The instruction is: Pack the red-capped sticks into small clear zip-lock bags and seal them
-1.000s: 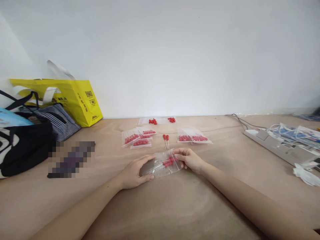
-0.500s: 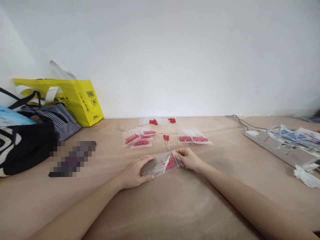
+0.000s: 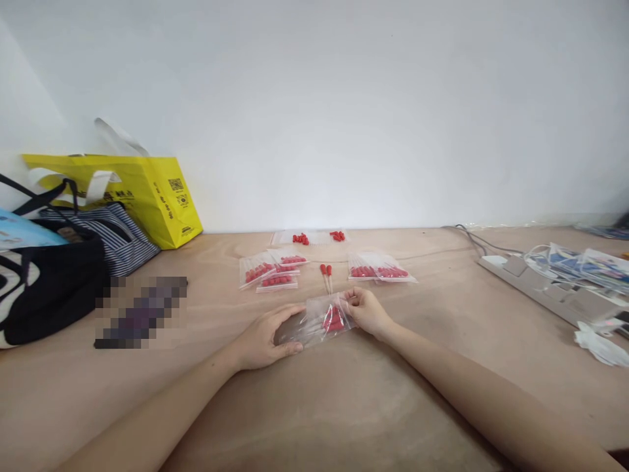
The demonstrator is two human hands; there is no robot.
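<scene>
A clear zip bag (image 3: 310, 324) lies tilted between my hands on the table. Inside it are several droppers with red bulbs (image 3: 334, 319), their pale stems pointing left. My left hand (image 3: 263, 341) cups the bag's left end, thumb at the near edge and fingers at the far edge, holding it. The right-hand end of the bag is pinched by my right hand (image 3: 366, 311), whose fingertips are partly hidden by the plastic. Just beyond the bag, two loose droppers (image 3: 326, 270) lie side by side, bulbs away from me.
Filled zip bags (image 3: 278, 280) lie left of centre, and more bags (image 3: 381, 270) right of centre. Red bulbs (image 3: 301, 239) rest on a flat bag near the wall. A yellow bag (image 3: 162, 196) and dark tote (image 3: 54, 282) stand left; a power strip (image 3: 540, 288) lies right.
My right hand has shifted slightly left and up along the bag's end. The red-bulbed droppers inside look more bunched together. My left hand has barely moved.
</scene>
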